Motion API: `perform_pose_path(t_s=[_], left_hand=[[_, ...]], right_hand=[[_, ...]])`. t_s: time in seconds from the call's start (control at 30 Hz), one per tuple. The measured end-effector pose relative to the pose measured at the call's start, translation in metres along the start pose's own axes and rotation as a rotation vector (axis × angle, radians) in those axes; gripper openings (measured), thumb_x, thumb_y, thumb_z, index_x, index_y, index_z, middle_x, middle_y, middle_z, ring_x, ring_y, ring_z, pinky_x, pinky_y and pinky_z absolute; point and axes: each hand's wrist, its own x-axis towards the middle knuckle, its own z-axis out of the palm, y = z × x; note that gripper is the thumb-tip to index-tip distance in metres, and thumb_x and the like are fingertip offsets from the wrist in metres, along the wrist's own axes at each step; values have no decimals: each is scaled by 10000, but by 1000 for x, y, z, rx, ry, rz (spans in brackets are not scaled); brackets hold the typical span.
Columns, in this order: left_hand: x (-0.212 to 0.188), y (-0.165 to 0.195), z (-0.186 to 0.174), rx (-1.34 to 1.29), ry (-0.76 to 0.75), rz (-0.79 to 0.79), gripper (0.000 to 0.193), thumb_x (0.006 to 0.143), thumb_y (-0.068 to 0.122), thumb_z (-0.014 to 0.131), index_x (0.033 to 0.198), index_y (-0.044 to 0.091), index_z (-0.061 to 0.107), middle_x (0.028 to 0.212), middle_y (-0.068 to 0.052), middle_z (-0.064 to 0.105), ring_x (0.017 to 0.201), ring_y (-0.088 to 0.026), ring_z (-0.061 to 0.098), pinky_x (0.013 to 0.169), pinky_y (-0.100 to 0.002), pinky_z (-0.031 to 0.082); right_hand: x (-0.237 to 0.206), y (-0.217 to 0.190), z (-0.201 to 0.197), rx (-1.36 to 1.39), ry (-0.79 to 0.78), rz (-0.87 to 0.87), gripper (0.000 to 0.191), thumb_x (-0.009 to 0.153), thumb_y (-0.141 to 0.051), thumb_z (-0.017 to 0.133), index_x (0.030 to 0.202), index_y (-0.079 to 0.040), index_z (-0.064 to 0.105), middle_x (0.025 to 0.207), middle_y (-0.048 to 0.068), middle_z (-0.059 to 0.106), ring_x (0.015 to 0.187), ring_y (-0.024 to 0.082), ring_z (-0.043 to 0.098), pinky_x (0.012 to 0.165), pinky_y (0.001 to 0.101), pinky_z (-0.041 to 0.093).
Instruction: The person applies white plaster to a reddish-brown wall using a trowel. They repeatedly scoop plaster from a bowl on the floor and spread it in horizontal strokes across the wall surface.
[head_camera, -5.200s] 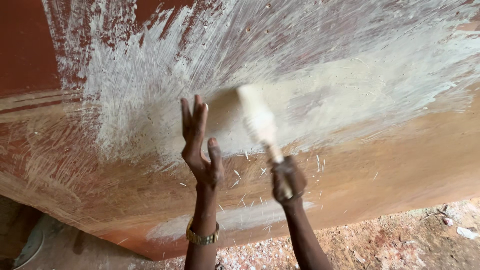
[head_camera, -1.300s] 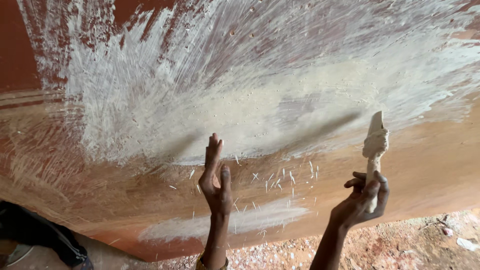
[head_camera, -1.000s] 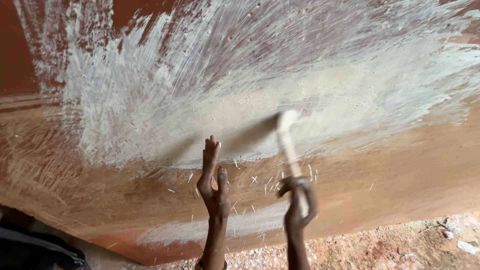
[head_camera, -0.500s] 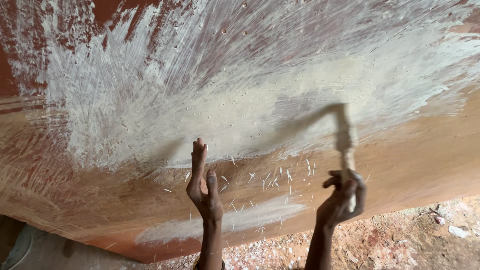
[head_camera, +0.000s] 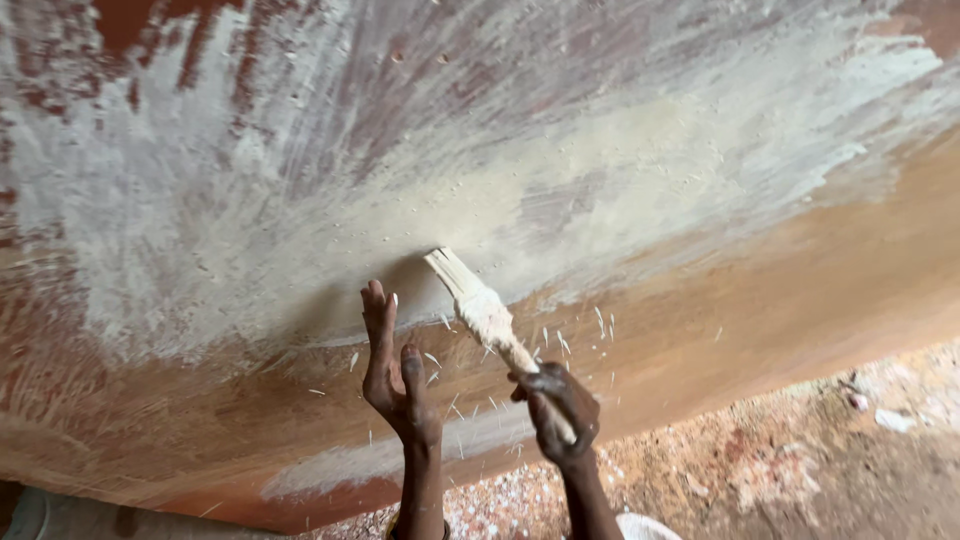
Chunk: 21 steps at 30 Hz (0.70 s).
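My left hand (head_camera: 392, 375) is up flat against the big curved reddish-brown surface (head_camera: 760, 300), fingers straight and close together, holding nothing, just resting on it below the pale coated patch (head_camera: 330, 210). Just to the right, my right hand (head_camera: 558, 410) is wrapped tight around the handle of the brush (head_camera: 482, 310), which is caked in that same off-white stuff. The bristle end tilts up and left, touching the lower edge of the patch. Far lower right there's gravelly ground (head_camera: 800, 470) with pale flecks.
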Motion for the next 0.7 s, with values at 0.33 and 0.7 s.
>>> perform_pose_path(t_s=[0.33, 0.7], left_hand=[[3, 7, -18, 31, -1, -65, 537, 1110, 353, 452, 1514, 10, 534, 1661, -176, 449, 1637, -333, 315, 1371, -563, 227], [-3, -6, -9, 44, 105, -25, 570, 1127, 397, 421, 1552, 23, 486, 1677, -155, 430, 1645, -331, 314, 1389, -583, 242]], right_hand=[[39, 27, -84, 31, 638, 189, 206, 1152, -228, 538, 1203, -60, 646, 933, 141, 757, 570, 126, 631, 513, 273, 508], [3, 12, 17, 114, 47, 24, 153, 1104, -127, 534, 1110, -32, 654, 944, 157, 790, 723, 199, 774, 637, 324, 643]])
